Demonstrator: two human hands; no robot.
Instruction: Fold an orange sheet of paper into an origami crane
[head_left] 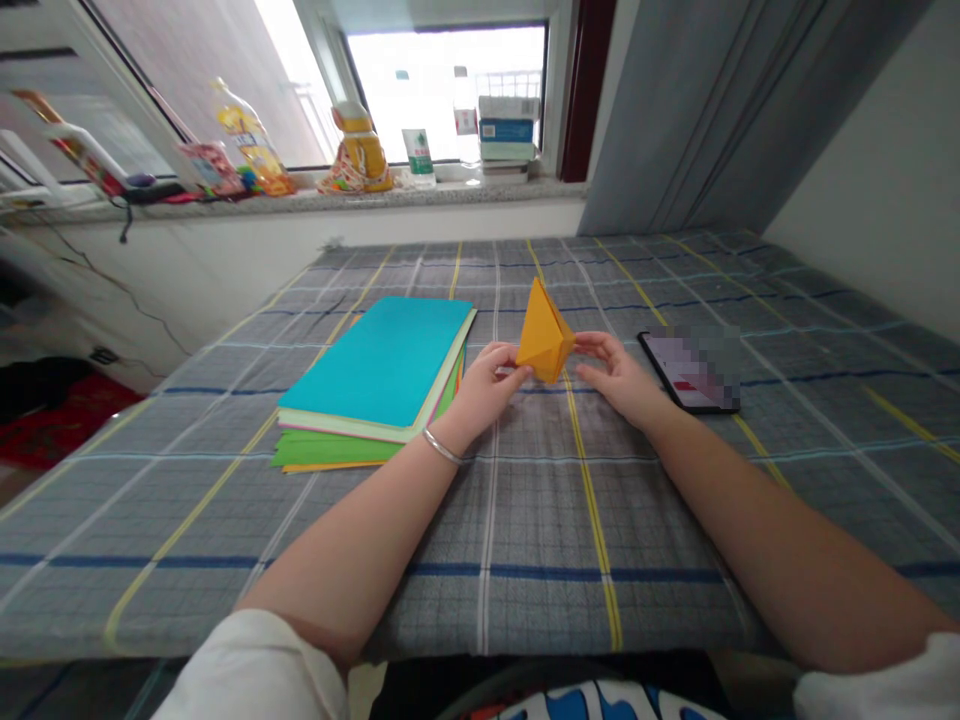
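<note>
A folded sheet of orange paper (543, 335) stands with its pointed end up, above the checked cloth in the middle of the head view. My left hand (491, 385), with a silver bangle at its wrist, pinches its lower left corner between thumb and fingers. At the right corner, the fingertips of my right hand (619, 380) hold the paper's edge, the thumb a little lower. Left of my hands lies a stack of coloured paper (382, 360), blue on top, with pale, green and orange sheets beneath.
A phone (688, 372) lies right of my right hand on the checked cloth (540, 520). Along the windowsill (450, 190) stand a drink bottle (251, 135), a yellow flask (362, 150), a white-and-green tube (418, 155) and stacked boxes (508, 130). A grey curtain (675, 110) hangs at the right.
</note>
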